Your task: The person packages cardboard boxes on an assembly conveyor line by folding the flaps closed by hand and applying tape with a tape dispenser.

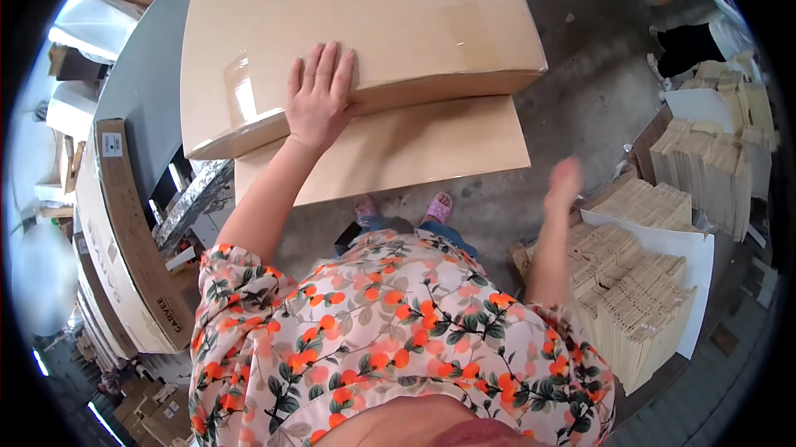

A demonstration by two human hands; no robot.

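A large brown cardboard box (398, 24) with clear tape on its ends lies in front of me. My left hand (319, 103) rests flat on top, close to its near edge, with the fingers stretched out. Under the box, a flat cardboard sheet (414, 144) juts out towards me. My right hand (565, 184) is off to the right, apart from the box, above the floor near stacked cardboard pieces. Motion smears its fingers, and I make out nothing in it.
Stacks of folded cardboard pieces (630, 281) stand at my right, with more stacks (705, 165) behind. A grey tabletop (153, 74) is on the left, beside a long upright carton (124, 240). Another person's dark-clothed legs (688, 49) show at the far right.
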